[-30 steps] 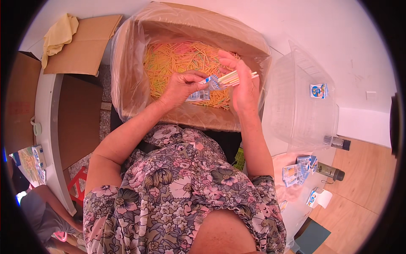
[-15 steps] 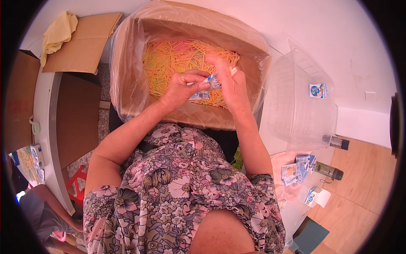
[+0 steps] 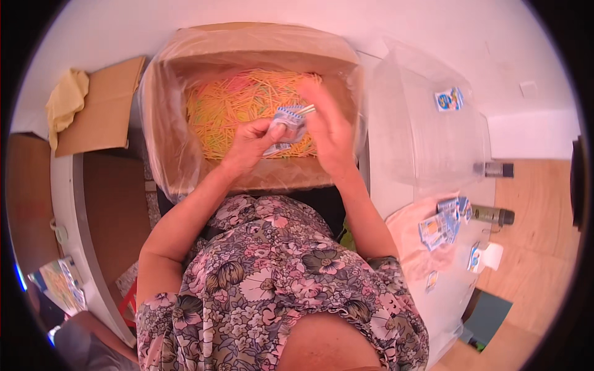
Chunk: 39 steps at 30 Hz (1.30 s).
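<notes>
My left hand point(image 3: 250, 145) pinches a small clear plastic packet point(image 3: 289, 123) with a blue-patterned edge, above a lined cardboard box. Pale thin sticks point(image 3: 307, 110) lie at the packet's upper right edge, against my right hand point(image 3: 329, 133). The fingers of that hand are blurred and stretch up and leftward; its thumb is hard to make out. Below the hands, a mass of thin orange, yellow and pink sticks point(image 3: 232, 102) fills the bottom of the box. Another small packet point(image 3: 276, 149) shows just beneath the held one.
The cardboard box point(image 3: 260, 177) has a clear plastic liner. To its right stands a clear plastic bin point(image 3: 408, 142) with a printed packet point(image 3: 448, 99). Several packets point(image 3: 438, 230) lie on a pink cloth point(image 3: 402, 238). At left are a cardboard flap point(image 3: 102, 114), a yellow cloth point(image 3: 67, 102) and another person's arm point(image 3: 102, 331).
The view has shifted. The held packet now faces up more broadly, and the pale sticks have come from beside my right hand to the packet's edge.
</notes>
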Available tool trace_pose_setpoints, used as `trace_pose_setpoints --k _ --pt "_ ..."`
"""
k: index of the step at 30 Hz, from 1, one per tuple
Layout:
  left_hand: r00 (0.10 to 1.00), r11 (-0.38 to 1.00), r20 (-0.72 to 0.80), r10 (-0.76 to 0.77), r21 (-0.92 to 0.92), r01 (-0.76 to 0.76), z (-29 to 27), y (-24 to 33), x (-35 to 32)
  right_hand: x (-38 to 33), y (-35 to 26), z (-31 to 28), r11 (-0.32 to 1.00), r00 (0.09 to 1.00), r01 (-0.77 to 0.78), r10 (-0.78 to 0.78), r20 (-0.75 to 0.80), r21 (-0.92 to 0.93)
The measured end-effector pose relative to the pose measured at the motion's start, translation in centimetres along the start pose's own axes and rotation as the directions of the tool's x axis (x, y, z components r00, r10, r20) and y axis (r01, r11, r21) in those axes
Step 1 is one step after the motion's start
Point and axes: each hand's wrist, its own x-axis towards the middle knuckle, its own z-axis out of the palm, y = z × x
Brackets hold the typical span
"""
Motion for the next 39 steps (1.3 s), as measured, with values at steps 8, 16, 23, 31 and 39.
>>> trace_pose_setpoints --k 8,16,23,31,39 --pt "0.993 0.967 -0.071 -0.091 0.232 0.105 0.6 -0.7 -1.2 -4.3 0.9 0.8 0.967 0.976 0.104 -0.144 -0.160 -0.234" --pt "0.775 0.941 0.555 0.303 -0.047 -0.334 8.8 9.7 -4.3 -20.3 -3.9 -10.6 0.940 0.897 0.029 -0.174 -0.406 -0.339" --pt "0.269 0.531 0.943 0.198 -0.334 0.779 13.1 17.8 -6.3 -32.1 -1.9 -22.3 -0.089 0.761 -0.553 -0.457 -0.459 -0.828" --pt "0.283 0.481 0.954 0.103 -0.297 0.825 10.0 18.4 -6.0 -15.9 -4.8 -5.9 0.406 0.892 0.102 -0.442 -0.097 -0.908" --pt "0.959 0.722 0.273 -0.070 0.677 -0.141 1.6 4.7 2.0 -11.5 -0.2 -2.8 0.660 0.945 0.143 -0.312 -0.097 -0.737"
